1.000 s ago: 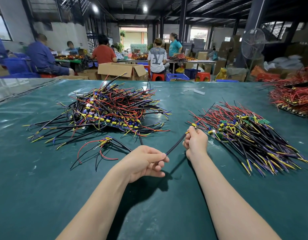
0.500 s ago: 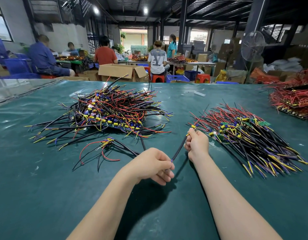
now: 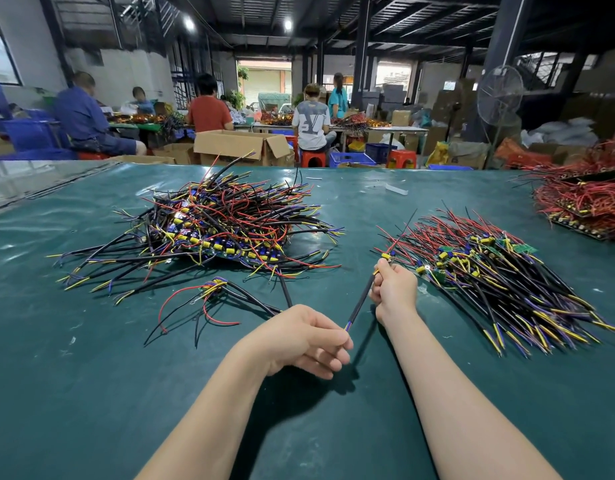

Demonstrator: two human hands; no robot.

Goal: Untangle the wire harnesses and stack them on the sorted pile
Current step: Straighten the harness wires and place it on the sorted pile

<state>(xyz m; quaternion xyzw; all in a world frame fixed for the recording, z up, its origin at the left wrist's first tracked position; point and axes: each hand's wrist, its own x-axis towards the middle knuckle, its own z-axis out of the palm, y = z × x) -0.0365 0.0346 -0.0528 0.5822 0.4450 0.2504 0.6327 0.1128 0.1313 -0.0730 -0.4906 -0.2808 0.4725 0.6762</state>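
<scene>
crates of blue plastic stand far left beyond the green-covered table; several people sit there at other benches with their backs turned, and an open cardboard box stands just past the table's far edge. on the cover at left lies the tangled heap of black, red, yellow and blue wires, ends sticking out every way. nearer than the heap and apart from it, one loose harness sprawls with red loops, and its black leads run toward the left hand. that hand pinches the near end of the held harness between thumb and fingertips, where yellow and blue wire ends show. the black cable runs up and right, taut, clear of the cover, to the right hand, which is curled round its far end just below a yellow part; thin red and black leads stick out beyond the fist. just right of that hand lies the sorted pile, its harnesses lying side by side, tips pointing near right. a white scrap lies farther off on the cover. a pedestal fan stands beyond the table, and a red wire heap sits at the far right edge. the print on the back of a seated person's grey shirt is too blurred to read.
</scene>
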